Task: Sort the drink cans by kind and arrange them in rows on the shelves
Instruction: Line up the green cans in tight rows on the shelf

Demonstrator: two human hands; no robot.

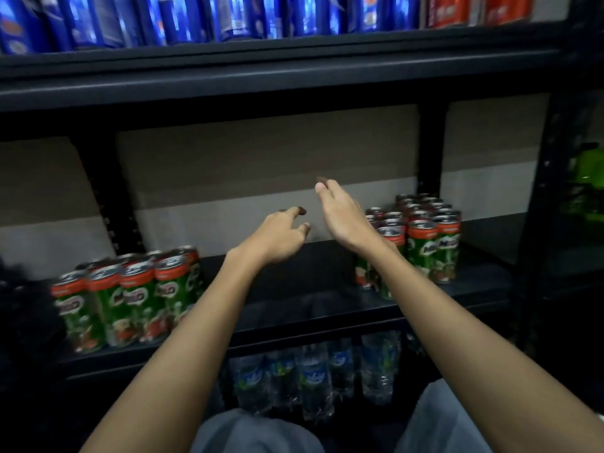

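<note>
Two groups of green Milo cans stand on the black middle shelf (294,308): one cluster at the left (130,299), another at the right (421,237). Both of my arms reach into the gap between them. My left hand (281,237) hovers above the shelf with fingers loosely spread, holding nothing. My right hand (343,214) is held flat with straight fingers, just left of the right cluster, and holds nothing. My right forearm hides part of that cluster's front cans.
Blue cans (196,18) fill the upper shelf, with red-orange cans (457,9) at its right end. Wrapped water bottles (313,377) stand below the middle shelf. A black upright post (542,197) bounds the right side, with something green (588,178) beyond it.
</note>
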